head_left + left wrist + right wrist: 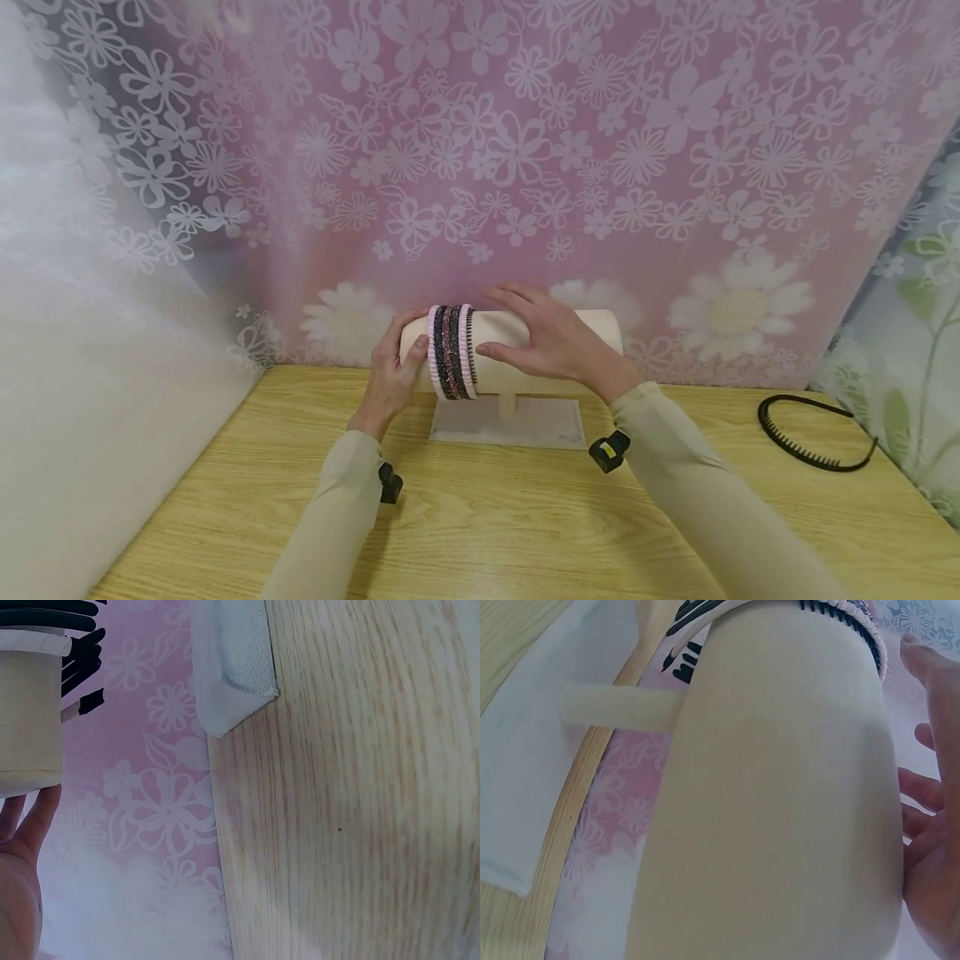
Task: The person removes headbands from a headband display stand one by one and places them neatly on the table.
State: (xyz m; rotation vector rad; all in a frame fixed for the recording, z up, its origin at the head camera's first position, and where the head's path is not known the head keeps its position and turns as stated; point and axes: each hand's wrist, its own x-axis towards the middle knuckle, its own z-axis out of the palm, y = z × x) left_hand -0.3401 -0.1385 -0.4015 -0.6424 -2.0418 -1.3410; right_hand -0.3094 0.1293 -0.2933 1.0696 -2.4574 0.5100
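Note:
Several hair headbands [452,354], pink and dark glittery ones, sit side by side around the left part of a cream display roll [602,329]. The rightmost one shows black comb teeth. My left hand [390,364] grips the roll's left end, with the thumb on its front beside the outer pink headband. In the left wrist view, dark headband ends [84,656] hang apart below the roll. My right hand [551,337] lies over the roll's right half with fingers extended, the thumb pointing toward the headbands. The right wrist view shows its fingers along the roll's far side.
The roll stands on a short post over a pale rectangular base [510,425]. A black toothed headband [792,452] lies on the wooden table [495,517] at the right. A pink flowered curtain [465,167] hangs right behind the stand, with pale sheeting at both sides.

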